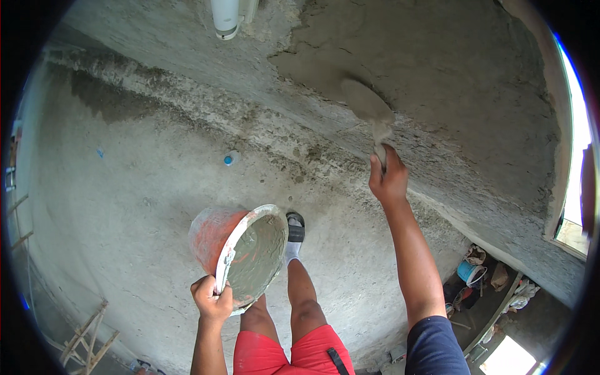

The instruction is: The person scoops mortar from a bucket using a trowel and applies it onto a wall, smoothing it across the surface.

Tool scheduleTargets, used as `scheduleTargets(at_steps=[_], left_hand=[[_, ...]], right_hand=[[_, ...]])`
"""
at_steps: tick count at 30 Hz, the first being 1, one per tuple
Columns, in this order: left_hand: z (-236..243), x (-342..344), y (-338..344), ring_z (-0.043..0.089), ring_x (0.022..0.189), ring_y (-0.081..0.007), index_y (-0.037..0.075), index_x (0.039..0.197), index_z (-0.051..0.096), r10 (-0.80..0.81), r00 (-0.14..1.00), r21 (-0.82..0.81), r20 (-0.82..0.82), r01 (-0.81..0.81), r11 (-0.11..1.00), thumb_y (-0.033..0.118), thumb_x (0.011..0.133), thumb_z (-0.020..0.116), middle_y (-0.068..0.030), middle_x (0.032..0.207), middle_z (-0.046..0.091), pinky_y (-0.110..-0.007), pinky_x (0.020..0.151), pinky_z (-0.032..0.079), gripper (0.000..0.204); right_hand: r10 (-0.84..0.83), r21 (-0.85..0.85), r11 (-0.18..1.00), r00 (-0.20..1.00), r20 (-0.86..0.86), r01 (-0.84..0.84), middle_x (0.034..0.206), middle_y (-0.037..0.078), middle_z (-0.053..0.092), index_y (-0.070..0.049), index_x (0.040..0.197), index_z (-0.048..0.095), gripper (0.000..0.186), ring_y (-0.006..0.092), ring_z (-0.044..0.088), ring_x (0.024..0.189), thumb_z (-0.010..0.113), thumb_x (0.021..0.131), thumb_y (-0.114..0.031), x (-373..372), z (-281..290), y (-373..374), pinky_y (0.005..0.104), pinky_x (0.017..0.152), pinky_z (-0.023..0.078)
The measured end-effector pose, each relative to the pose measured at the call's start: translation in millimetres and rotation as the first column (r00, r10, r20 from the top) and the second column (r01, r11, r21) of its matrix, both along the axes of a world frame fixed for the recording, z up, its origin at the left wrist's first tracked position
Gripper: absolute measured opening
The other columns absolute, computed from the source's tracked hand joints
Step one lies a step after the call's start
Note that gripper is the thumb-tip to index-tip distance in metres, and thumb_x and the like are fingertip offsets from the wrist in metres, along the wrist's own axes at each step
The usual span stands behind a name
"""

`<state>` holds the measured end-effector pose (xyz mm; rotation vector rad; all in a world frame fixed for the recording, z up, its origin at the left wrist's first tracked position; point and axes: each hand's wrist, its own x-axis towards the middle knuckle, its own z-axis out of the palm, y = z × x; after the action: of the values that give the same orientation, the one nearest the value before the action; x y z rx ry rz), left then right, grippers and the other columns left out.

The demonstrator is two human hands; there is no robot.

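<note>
My left hand [211, 299] is closed on the rim of an orange bucket [215, 234], which is tilted toward me. Wet grey mortar [257, 259] coats its inside, and dried splashes cover its rim. With my right arm stretched up, my right hand [390, 178] grips the handle of a trowel [365, 103]. The trowel's blade is smeared with mortar and lies against the wall. Around and above it spreads a dark patch of wet plaster [437, 56], with a ragged edge at the left. Rough, paler wall shows below the blade.
A bottle with a blue cap [229, 160] lies on the concrete floor [125, 206]. At the lower right are a blue bucket [470, 273] and assorted clutter. A wooden trestle [87, 344] stands lower left. A white tube [225, 17] hangs at the top; a window opening [572, 156] is far right.
</note>
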<state>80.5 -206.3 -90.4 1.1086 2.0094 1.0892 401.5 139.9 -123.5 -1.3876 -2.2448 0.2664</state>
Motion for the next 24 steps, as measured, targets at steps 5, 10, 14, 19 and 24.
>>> scheduleTargets(at_steps=[5, 10, 14, 19, 24], left_hand=[[-1.7, 3.8, -3.1, 0.035, 0.046, -0.0154, 0.004, 0.062, 0.034, 0.011, 0.999, -0.009, 0.037, -0.011, 1.0, -0.004, 0.071, 0.064, -0.0071, 0.053, 0.037, -0.035, 0.046, 0.026, 0.033], [-1.5, 2.2, -6.5, 0.043, 0.04, -0.0203, 0.003, 0.059, 0.038, -0.026, 0.999, 0.013, 0.022, 0.025, 1.0, -0.006, 0.069, 0.059, -0.0104, 0.05, 0.045, -0.035, 0.043, 0.031, 0.025], [0.2, 1.1, -4.4, 0.045, 0.041, -0.0213, 0.003, 0.059, 0.039, -0.054, 0.998, -0.007, 0.017, 0.054, 0.999, -0.005, 0.069, 0.06, -0.0111, 0.05, 0.046, -0.036, 0.043, 0.032, 0.025], [7.1, 1.9, -6.2, 0.033, 0.047, -0.0134, 0.004, 0.061, 0.033, 0.041, 0.998, -0.008, 0.04, -0.041, 0.999, -0.004, 0.072, 0.064, -0.0061, 0.051, 0.035, -0.035, 0.046, 0.026, 0.034], [60.2, 10.2, -9.5, 0.031, 0.051, -0.0097, 0.005, 0.062, 0.032, 0.119, 0.99, 0.077, 0.078, -0.125, 0.989, -0.003, 0.072, 0.064, -0.0019, 0.053, 0.033, -0.034, 0.047, 0.025, 0.034]], right_hand=[[-0.039, -0.111, 0.99, 0.933, 0.358, 0.085, 0.097, 0.022, 0.069, -0.004, 0.119, 0.06, 0.035, 0.044, 0.068, 0.082, 0.064, 0.095, -0.029, 13.0, -35.0, 11.9, 0.0499, 0.07, 0.056], [-0.069, -0.145, 0.982, 0.94, 0.335, 0.124, 0.097, 0.022, 0.069, -0.003, 0.119, 0.06, 0.035, 0.0434, 0.069, 0.083, 0.064, 0.095, -0.029, 33.7, -37.1, -9.5, 0.05, 0.07, 0.056], [-0.071, 0.043, 0.997, 0.99, 0.123, 0.066, 0.097, 0.022, 0.069, -0.002, 0.118, 0.06, 0.033, 0.0432, 0.069, 0.082, 0.064, 0.094, -0.025, 29.8, -2.9, 1.0, 0.0499, 0.07, 0.056], [-0.125, 0.095, 0.99, 0.96, 0.251, 0.104, 0.095, 0.022, 0.069, -0.002, 0.115, 0.06, 0.031, 0.0444, 0.067, 0.08, 0.064, 0.095, -0.025, 77.4, 8.1, 1.8, 0.0518, 0.067, 0.055], [-0.373, -0.133, 0.873, 0.818, 0.438, 0.47, 0.091, 0.029, 0.068, 0.003, 0.111, 0.064, 0.042, 0.0482, 0.067, 0.086, 0.061, 0.096, -0.037, 183.2, 11.8, -108.1, 0.0562, 0.074, 0.054]])
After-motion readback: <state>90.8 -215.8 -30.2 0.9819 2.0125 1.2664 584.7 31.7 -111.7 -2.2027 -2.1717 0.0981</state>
